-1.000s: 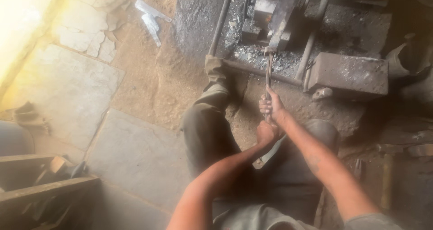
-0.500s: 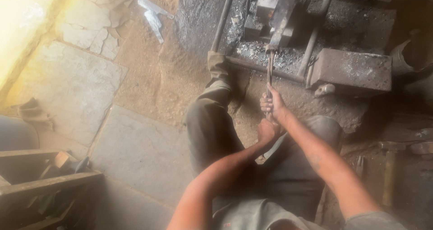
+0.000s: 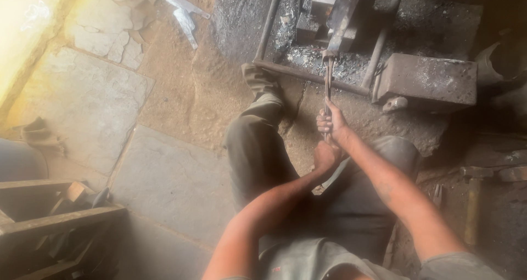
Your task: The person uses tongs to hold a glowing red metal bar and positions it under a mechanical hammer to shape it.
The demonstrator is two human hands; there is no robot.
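On the dirt floor before the seated person:
- Right hand [image 3: 331, 123]: clenched round the long metal tongs [image 3: 328, 77], farther up the handles.
- Left hand [image 3: 325, 155]: closed, just below the right; its hold on the handles cannot be told.
- Tongs: tip at the metal frame [image 3: 307, 74], among ash.
- Iron block [image 3: 428, 80]: right of the frame.

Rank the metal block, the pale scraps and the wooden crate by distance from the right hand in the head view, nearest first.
From the right hand, which grips the tongs:
1. Metal block, up and to the right on the floor.
2. Pale scraps, far up to the left on the dirt.
3. Wooden crate, at the lower left corner.
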